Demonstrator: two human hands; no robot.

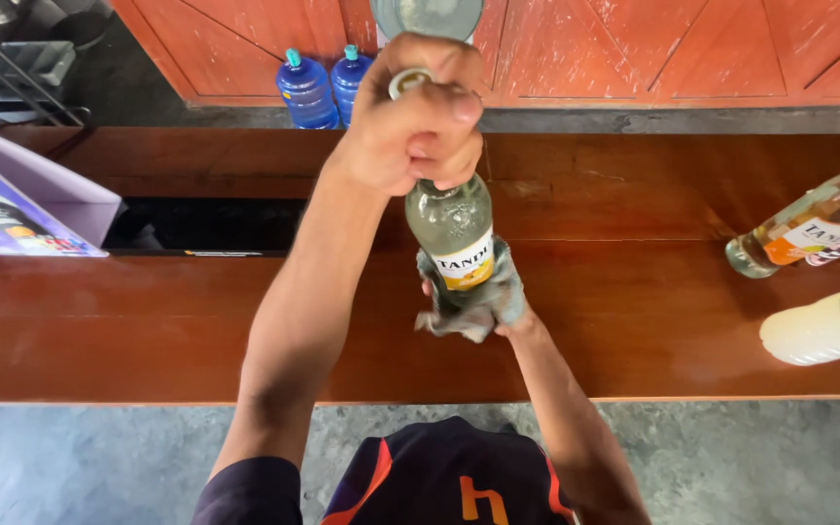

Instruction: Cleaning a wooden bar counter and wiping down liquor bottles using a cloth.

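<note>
Gripping the neck of a clear glass bottle [454,228], the left hand [410,122] holds it above the wooden counter [634,321]. The right hand [498,316] presses a grey cloth [473,301] around the bottle's base.

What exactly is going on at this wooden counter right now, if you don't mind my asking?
A person holds a clear glass bottle above the wooden counter. The left hand grips its neck, while the right hand presses a grey cloth against its lower body. At the right edge of the counter lie another clear bottle and a white bottle. Two blue water jugs stand on the floor beyond.
</note>
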